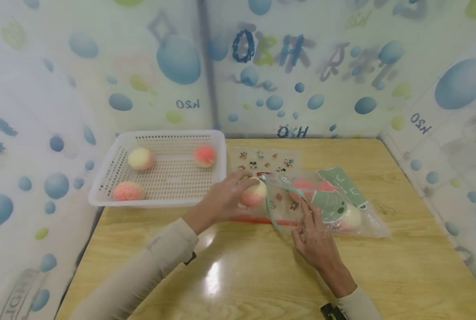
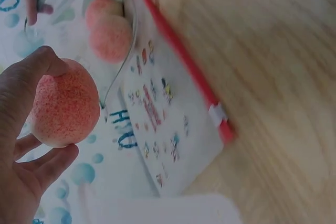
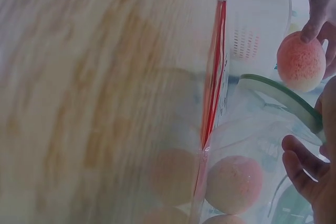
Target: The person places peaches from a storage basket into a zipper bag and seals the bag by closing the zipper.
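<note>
My left hand (image 1: 223, 198) grips a peach (image 1: 254, 194), pale yellow and pinkish-red, above the table by the mouth of a clear zip bag (image 1: 326, 205) with a green zip edge and green print. In the left wrist view the thumb and fingers wrap the peach (image 2: 65, 103). With my right hand (image 1: 318, 244) I pinch the green zip edge (image 3: 283, 95), and the mouth gapes toward the held peach. Several peaches (image 3: 234, 184) lie inside this bag. Beneath the mouth lies a second clear bag (image 1: 267, 162) with cartoon prints and a red zip (image 2: 181, 53).
A white perforated basket (image 1: 170, 175) stands at the left with three peaches inside: a yellowish one (image 1: 140, 158), a red one (image 1: 205, 155) and a pink one (image 1: 128, 191). The wooden table (image 1: 238, 275) is bounded by printed walls behind and at both sides.
</note>
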`<state>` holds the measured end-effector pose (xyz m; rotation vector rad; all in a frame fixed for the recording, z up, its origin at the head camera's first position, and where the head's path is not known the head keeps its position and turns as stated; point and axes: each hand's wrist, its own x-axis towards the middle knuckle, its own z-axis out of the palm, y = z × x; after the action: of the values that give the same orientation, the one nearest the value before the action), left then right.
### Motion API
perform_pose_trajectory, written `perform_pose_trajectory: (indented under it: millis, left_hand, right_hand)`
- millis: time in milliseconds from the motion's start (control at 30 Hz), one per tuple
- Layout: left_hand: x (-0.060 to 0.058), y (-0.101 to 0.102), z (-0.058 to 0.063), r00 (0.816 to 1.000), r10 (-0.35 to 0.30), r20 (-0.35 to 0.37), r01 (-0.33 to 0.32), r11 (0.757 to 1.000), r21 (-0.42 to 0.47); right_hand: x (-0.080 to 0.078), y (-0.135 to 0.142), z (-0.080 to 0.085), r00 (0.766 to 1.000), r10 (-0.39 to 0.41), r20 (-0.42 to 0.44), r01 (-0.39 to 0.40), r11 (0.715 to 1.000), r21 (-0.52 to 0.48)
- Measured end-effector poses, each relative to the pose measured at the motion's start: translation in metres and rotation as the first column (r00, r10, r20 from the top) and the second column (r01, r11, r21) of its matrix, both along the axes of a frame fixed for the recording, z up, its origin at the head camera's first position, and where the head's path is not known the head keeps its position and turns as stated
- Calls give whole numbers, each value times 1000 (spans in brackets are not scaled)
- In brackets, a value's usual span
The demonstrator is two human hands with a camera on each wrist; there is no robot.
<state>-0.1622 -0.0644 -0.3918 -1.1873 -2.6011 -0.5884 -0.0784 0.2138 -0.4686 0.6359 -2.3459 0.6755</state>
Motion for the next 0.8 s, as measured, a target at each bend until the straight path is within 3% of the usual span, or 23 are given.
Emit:
perform_pose_trajectory:
  millis: [133,267,533,633,800]
  left_hand:
    - [2,15,-13,999,-38,23,37,999,33]
    - [6,30,-27,996,-82,40,82,997,13]
    - [7,63,-48,976,-203,81,201,979,37]
    - [9,72,-51,976,-201,83,199,980,29]
    - [13,81,-52,991,-118,60,121,991,-51]
  right_hand:
    - [-1,0,1,1000,-4,1,4,1000,4]
    - [-1,1,2,1000,-16,13,16,1000,24]
    - [2,0,2,999,-29,24,28,999,26]
    - [2,-1,1,999,-28,16,27,999,34]
    - [4,-1,-1,999,-44,29,42,998,56]
